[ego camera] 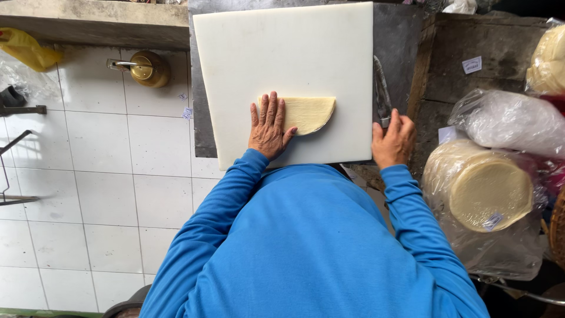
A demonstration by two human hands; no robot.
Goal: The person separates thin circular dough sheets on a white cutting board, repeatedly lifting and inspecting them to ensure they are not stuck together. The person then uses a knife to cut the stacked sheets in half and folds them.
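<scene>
A pale yellow half-round stack of thin wrappers (312,112) lies on a large white cutting board (282,47). My left hand (268,126) rests flat on the left end of the stack, fingers spread. My right hand (393,140) is at the board's right edge, closed around the handle of a knife (381,91) whose blade lies along the dark metal surface beside the board. Blue sleeves cover both arms.
A clear bag holding a round stack of wrappers (488,191) sits at the right, with more bagged stacks (547,59) behind it. White floor tiles (94,194) spread to the left, with a brass-coloured pot (148,68) and a yellow bag (26,50) near a concrete ledge.
</scene>
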